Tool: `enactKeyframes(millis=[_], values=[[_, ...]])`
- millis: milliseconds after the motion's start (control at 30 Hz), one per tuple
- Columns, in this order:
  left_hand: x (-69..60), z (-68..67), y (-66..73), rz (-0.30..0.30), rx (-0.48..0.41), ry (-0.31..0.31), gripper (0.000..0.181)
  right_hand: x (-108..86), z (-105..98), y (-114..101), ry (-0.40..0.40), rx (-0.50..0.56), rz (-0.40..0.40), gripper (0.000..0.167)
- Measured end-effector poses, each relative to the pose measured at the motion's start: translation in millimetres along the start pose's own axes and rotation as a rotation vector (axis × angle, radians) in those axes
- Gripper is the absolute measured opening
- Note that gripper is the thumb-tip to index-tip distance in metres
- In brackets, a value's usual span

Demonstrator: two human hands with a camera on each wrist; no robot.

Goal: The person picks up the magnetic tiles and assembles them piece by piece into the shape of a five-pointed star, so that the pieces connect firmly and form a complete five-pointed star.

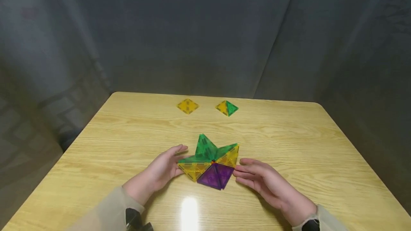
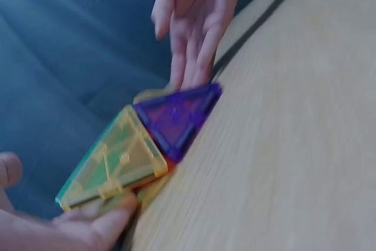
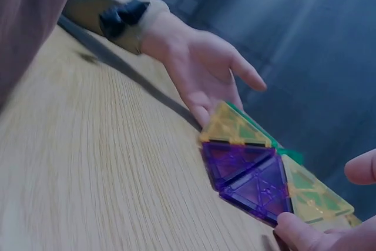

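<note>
A star-like build of translucent magnetic triangle tiles stands on the table between the two hands. Its green tiles (image 1: pixel 205 149) are at the back, yellow tiles (image 1: pixel 194 169) at both sides, and purple tiles (image 1: pixel 210 176) at the front. The left hand (image 1: pixel 163 168) is at the build's left side, fingers extended and touching the yellow-green point. On the other side, the right hand (image 1: pixel 264 183) has fairly straight fingers whose tips touch the right edge. In the right wrist view, a right fingertip meets a corner of the purple tiles (image 3: pixel 258 189). The build's underside is hidden.
Toward the table's far edge lie a yellow diamond-shaped piece (image 1: pixel 187 106) and a yellow-and-green piece (image 1: pixel 227 108), side by side. The wooden table (image 1: pixel 135 124) has rounded back corners. Dark grey curtains (image 1: pixel 199 38) hang behind it and along the sides.
</note>
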State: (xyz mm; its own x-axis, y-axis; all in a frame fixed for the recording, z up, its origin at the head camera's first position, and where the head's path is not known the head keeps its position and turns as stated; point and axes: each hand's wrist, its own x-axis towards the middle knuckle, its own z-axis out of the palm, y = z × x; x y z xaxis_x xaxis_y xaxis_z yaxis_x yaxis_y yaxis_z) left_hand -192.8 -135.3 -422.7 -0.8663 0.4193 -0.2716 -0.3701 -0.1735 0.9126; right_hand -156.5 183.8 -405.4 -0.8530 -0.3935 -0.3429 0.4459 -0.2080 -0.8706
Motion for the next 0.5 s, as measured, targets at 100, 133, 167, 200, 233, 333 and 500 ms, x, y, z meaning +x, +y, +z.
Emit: enactKeyframes(millis=[100,133,167,200,233,333,500], values=[[6.3,-12.5,1.4,0.012,-0.008,-0.038,0.071,3.9,5.3,1.9,0.000,0.005,-0.001,0.062],[7.9,-15.8,1.8,0.016,-0.015,-0.050,0.072,4.9,6.5,2.5,0.002,0.004,0.000,0.062],[9.4,-18.8,2.1,0.021,-0.018,-0.061,0.073,5.9,7.3,3.1,0.003,0.001,0.000,0.063],[10.5,-21.4,2.2,0.024,-0.024,-0.070,0.074,6.8,7.2,3.9,-0.003,-0.007,-0.006,0.063],[11.2,-23.6,2.5,0.027,-0.027,-0.080,0.075,8.1,6.5,4.1,-0.012,-0.021,-0.008,0.064],[12.6,-28.5,4.0,0.032,-0.029,-0.104,0.077,13.4,-1.1,1.7,-0.017,-0.099,-0.012,0.065],[18.2,-32.7,6.7,0.032,-0.014,-0.146,0.082,33.5,-28.3,-17.3,0.117,-0.230,-0.040,0.058]])
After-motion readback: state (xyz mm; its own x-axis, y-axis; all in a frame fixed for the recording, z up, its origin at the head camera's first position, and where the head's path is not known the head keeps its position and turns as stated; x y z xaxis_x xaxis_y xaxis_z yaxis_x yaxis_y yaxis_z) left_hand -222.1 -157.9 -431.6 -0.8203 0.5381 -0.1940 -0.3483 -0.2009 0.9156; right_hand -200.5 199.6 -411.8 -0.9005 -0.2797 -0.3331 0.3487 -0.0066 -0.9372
